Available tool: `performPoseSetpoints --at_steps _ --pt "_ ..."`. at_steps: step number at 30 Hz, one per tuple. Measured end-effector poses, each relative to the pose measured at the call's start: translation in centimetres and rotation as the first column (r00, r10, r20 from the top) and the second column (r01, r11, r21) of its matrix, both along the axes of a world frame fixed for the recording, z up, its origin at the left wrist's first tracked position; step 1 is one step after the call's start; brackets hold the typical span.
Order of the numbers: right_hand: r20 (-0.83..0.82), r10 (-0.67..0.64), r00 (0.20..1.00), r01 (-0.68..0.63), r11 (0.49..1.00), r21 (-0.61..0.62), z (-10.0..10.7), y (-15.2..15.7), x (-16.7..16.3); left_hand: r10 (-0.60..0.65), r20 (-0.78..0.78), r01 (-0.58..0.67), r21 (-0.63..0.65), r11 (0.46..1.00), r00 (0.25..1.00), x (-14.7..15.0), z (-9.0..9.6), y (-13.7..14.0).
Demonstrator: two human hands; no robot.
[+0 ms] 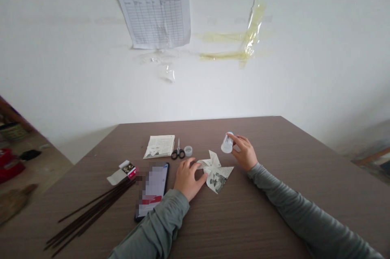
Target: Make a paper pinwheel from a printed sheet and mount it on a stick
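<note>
A folded newspaper pinwheel (217, 177) lies on the brown table, its pointed blades spread out. My left hand (188, 179) rests at its left side, with thumb and fingertips curved round the left blade. To the right and a little higher, my right hand (245, 154) grips a small translucent white bottle (227, 144) between thumb and fingers. The bottle is tilted, its wider end facing down and left, above the table near the pinwheel's upper right. A small white round cap (188, 151) sits beyond my left hand, beside black-handled scissors (178, 152).
Folded newsprint (160, 146) lies at the back left. Left of my forearm are a phone (154, 188), an opened small box (126, 171) and several thin dark sticks (91, 214). A wall (195, 96) rises behind the table (262, 226), with a taped printed sheet (157, 17).
</note>
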State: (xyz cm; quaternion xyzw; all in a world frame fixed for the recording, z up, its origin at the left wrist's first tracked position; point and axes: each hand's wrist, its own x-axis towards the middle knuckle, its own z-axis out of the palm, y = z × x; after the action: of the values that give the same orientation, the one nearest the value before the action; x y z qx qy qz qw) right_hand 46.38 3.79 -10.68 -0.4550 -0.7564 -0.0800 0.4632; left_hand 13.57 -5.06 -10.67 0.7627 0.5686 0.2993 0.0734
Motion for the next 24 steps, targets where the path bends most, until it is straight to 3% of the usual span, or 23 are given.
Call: performPoseSetpoints --at_steps 4,6,9,13,17,24 --pt "-0.255 0.045 0.966 -0.081 0.988 -0.133 0.8 -1.4 -2.0 0.005 -0.003 -0.005 -0.007 1.0 1.0 0.1 0.0 0.0" --pt "-0.342 0.072 0.937 -0.169 0.95 -0.264 1.5 -2.2 -3.0 0.01 -0.005 -0.01 -0.013 1.0 1.0 0.2 0.1 0.0" --pt "-0.413 0.11 0.904 -0.275 0.89 -0.364 2.3 -3.4 -4.4 0.015 -0.018 -0.016 -0.021 1.0 1.0 0.3 0.2 0.0" --pt "-0.291 0.131 0.948 -0.258 0.852 -0.456 2.3 -4.2 -5.3 0.021 -0.016 -0.021 -0.017 1.0 1.0 0.3 0.3 -0.1" --pt "-0.101 0.105 0.989 -0.139 0.89 -0.435 1.7 -4.2 -5.5 0.029 0.003 -0.029 -0.017 0.999 1.0 0.3 0.4 -0.2" --pt "0.07 0.085 0.994 -0.052 0.923 -0.381 1.7 -4.1 -5.8 0.025 0.005 -0.025 -0.032 0.999 1.0 0.4 0.6 -0.1"
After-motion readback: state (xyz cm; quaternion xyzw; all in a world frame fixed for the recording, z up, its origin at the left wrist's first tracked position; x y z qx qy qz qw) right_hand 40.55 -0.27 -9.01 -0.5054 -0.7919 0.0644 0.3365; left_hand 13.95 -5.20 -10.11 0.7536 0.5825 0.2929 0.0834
